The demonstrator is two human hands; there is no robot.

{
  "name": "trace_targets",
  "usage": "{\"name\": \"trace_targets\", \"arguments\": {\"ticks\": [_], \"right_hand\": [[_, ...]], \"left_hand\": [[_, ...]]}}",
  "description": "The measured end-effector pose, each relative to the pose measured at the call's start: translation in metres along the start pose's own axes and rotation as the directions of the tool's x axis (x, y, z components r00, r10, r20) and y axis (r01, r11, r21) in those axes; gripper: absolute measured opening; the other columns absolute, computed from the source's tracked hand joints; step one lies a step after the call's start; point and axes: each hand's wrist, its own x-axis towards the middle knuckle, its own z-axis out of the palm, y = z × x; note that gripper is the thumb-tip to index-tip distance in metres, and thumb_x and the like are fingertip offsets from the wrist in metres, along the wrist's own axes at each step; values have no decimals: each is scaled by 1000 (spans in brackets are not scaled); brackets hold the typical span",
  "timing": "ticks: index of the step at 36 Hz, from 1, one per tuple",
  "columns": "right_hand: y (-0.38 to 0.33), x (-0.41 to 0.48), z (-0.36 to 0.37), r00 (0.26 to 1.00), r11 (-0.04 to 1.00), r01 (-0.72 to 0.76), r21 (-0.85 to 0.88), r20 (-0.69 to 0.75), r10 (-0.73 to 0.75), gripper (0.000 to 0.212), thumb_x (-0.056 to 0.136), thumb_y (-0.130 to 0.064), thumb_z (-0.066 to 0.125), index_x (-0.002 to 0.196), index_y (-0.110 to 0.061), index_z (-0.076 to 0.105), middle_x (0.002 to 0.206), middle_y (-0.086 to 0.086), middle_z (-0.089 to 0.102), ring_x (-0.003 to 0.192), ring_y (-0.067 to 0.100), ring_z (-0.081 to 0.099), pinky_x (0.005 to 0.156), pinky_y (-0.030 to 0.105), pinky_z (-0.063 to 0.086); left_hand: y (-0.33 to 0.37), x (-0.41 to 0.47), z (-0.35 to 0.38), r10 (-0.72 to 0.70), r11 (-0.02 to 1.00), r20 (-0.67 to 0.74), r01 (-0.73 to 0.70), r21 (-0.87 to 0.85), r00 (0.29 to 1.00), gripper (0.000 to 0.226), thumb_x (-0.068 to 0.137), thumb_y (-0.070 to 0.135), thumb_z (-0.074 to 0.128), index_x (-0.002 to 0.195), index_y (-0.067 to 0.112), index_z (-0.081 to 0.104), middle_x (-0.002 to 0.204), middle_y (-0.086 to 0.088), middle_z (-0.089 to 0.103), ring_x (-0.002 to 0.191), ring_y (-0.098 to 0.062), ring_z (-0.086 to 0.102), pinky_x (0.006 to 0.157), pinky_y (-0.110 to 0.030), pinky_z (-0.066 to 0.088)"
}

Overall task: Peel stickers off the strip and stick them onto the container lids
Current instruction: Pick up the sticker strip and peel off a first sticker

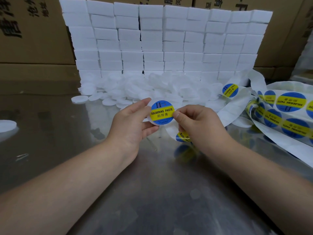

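Smoothing the round blue-and-yellow sticker (162,113) outward should avoid bubbles; the left hand (130,123) curls its grip round the white plastic lid (150,119), the right hand (194,123) pinches the sticker's edge.

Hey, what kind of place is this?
Likely a packing or labelling workshop: brown printed cardboard cartons stacked behind, a heap of round white plastic lids, and a white backing strip of round blue-and-yellow stickers on the shiny metal table.
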Motion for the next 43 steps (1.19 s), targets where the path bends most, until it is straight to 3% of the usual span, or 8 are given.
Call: {"name": "trace_targets", "arguments": {"ticks": [7,16,43], "right_hand": [[3,2,0,1000,999,-5,-37,-29,4,24,89,-28,57,65,-27,61,46,-15,53,44,-1,47,46,10,39],[3,2,2,999,994,-10,-107,-44,6,26,89,-31,57,63,-30,58,45,-17,53,45,0,48,51,18,39],[6,4,0,999,987,1,-163,-36,-7,27,89,-35,56,62,-32,57,43,-21,52,46,-4,49,44,8,36]], "left_hand": [[-3,-1,1,52,996,13,-52,75,999,21,86,10,61,89,30,64,75,8,73,69,-14,70,55,-21,55],[-4,-4,4,104,985,15,-105,136,994,25,85,8,61,87,33,63,108,-11,64,73,-10,68,64,-21,57],[-3,-6,6,134,977,4,-133,167,991,31,85,4,61,84,35,64,104,-4,65,75,-11,68,63,-19,56]]}}
